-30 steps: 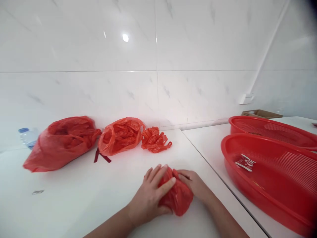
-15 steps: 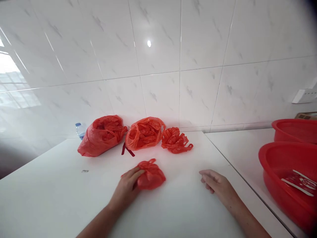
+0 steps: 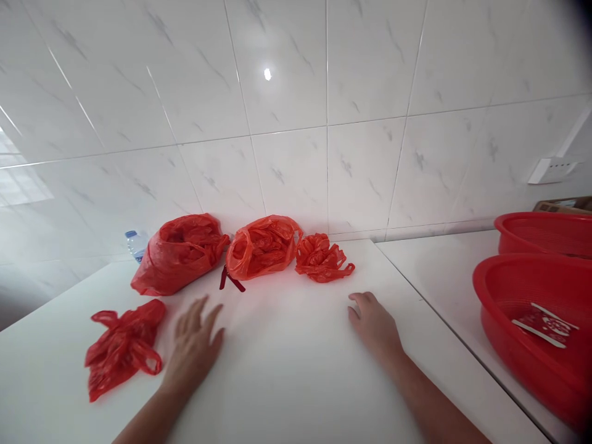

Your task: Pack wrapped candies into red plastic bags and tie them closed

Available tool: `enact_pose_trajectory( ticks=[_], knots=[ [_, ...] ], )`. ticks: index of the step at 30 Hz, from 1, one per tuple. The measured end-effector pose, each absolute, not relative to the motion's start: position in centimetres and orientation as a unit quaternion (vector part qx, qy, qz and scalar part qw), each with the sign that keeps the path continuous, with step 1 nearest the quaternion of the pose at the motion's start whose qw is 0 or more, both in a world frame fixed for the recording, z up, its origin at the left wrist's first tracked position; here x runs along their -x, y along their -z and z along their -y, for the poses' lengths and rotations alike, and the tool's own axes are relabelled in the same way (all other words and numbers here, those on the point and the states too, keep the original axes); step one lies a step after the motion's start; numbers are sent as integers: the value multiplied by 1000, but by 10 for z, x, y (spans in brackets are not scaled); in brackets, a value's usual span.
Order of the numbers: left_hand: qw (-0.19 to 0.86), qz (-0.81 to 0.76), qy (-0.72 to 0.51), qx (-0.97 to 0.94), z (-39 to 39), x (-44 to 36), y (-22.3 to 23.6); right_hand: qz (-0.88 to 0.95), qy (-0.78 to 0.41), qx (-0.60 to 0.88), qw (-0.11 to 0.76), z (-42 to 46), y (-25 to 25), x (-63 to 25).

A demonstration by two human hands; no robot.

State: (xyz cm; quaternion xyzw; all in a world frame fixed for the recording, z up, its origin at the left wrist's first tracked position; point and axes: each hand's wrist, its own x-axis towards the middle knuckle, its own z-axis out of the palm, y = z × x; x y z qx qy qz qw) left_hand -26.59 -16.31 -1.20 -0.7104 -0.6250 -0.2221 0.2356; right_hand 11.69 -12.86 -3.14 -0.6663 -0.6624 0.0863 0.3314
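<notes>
**Loose red bag (image 3: 124, 348) beside left hand (image 3: 194, 342), nothing held**

Far left: loose red bag lying on the white table (image 3: 277, 376), handles splayed, likely lying that way from being limp and put down unfolded. Behind it, near the wall (image 3: 296, 80), upright bottle (image 3: 134, 245) with blue cap, partly hidden by the big stuffed red bag (image 3: 176, 256); that one slumped on its side, probably propped by its own filling. Next, left hand: open, fingers spread, a little blurred, gripping nothing, just beside the loose bag; contact, cannot tell. Dark red strips (image 3: 234, 280) in front of the open-mouthed red bag (image 3: 266, 246), its mouth apparently held wide by crumpled plastic inside. Then crumpled red bag (image 3: 321, 259), bunched close by, perhaps lined up with the others for easy reach. Right hand (image 3: 374, 320): fingers loosely bent, thumb apart, no grip, nearest to the crumpled bag. Far right, past the table seam: front red basket (image 3: 504, 357) with red-and-white packet (image 3: 546, 325) inside, back red basket (image 3: 506, 239) behind, seemingly kept off to the side.
</notes>
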Motion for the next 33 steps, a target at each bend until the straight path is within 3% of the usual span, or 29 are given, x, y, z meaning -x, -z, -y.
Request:
enact_pose_trajectory(
  ticks=[4, 8, 15, 21, 29, 33],
  knots=[
    [78, 522, 212, 822, 147, 217, 16, 671, -3, 671, 316, 101, 30, -98],
    [22, 458, 236, 857, 128, 167, 16, 670, 3, 672, 315, 85, 31, -87],
    [94, 392, 305, 863, 88, 96, 15, 720, -8, 634, 282, 86, 30, -86],
    [130, 377, 288, 870, 57, 59, 8, 733, -11, 620, 281, 98, 23, -86],
    [86, 521, 336, 780, 24, 56, 15, 653, 9, 703, 281, 103, 25, -117],
    [70, 578, 300, 755, 16, 58, 21, 562, 32, 778, 280, 106, 27, -152]
  ],
)
